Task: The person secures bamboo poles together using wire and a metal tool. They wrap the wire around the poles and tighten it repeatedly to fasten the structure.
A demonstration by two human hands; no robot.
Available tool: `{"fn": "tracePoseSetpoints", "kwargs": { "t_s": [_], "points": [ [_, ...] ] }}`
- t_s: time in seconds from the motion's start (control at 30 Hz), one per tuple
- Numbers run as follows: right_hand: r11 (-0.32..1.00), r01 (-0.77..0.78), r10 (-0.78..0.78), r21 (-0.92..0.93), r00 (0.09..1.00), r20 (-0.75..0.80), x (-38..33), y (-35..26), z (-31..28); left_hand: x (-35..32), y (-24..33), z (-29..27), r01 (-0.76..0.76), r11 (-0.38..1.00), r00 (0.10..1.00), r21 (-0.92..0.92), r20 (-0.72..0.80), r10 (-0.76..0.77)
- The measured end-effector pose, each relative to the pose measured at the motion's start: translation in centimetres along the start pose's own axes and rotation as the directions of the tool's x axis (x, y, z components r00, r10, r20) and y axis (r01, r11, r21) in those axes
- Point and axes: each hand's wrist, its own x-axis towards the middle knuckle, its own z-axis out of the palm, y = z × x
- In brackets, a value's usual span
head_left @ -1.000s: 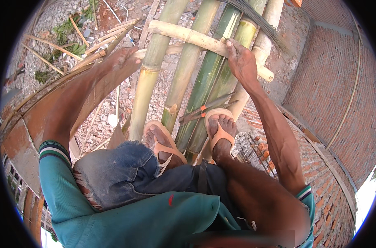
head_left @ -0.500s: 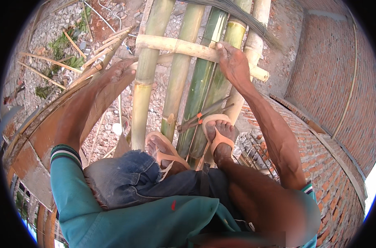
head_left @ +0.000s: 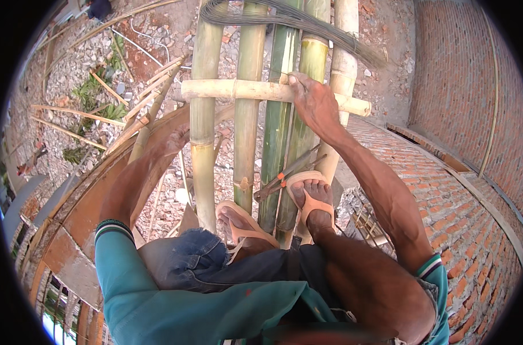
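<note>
A pale bamboo crosspiece [head_left: 258, 90] lies over several long bamboo poles [head_left: 203, 129], the middle ones green. My right hand [head_left: 316, 106] is closed around the crosspiece near its right part, thumb and index finger at the front. A small pale stub and a thin dark wire show beside those fingertips. Along the outer side of the leftmost pole is my left hand [head_left: 176, 140], blurred, its fingers partly hidden by the pole. A long-handled metal tool [head_left: 287, 175] with orange bands lies across the poles beside my right sandal [head_left: 310, 202].
A looped bundle of thin dark wire [head_left: 307, 23] lies over the poles' far end. To the left are a brown board [head_left: 89, 213], split bamboo sticks [head_left: 149, 103] and rubble. A brick wall [head_left: 451, 241] runs along the right. My feet rest on the poles.
The view has shifted, so poles and crosspiece sit lower and more of the wire bundle shows. My left hand has come slightly nearer me along the left pole; my right hand stays on the crosspiece.
</note>
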Motion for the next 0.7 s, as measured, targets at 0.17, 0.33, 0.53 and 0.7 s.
{"fn": "tracePoseSetpoints", "kwargs": {
  "t_s": [0.17, 0.33, 0.53, 0.7],
  "points": [
    [0.999, 0.036, -0.034, 0.034, 0.998, -0.050, 0.1, 0.0, -0.1, -2.2, -0.7, -0.7, 0.072, 0.994, 0.997, -0.084, 0.020, -0.071],
    [0.999, 0.023, -0.022, 0.042, 1.000, -0.004, 0.0, 0.1, -0.2, -2.1, -1.1, 0.3, 0.032, 0.999, 0.999, 0.005, -0.005, -0.032],
    [0.996, 0.036, -0.035, 0.087, 0.999, -0.013, 0.6, 0.8, 0.0, -2.7, -1.7, -1.0, 0.062, 0.990, 0.997, 0.125, 0.029, -0.066],
    [0.999, 0.009, -0.009, 0.038, 1.000, -0.002, 0.6, 1.1, 0.2, -3.0, -2.0, 0.9, -0.014, 0.994, 0.980, -0.112, -0.200, -0.009]
  ]
}}
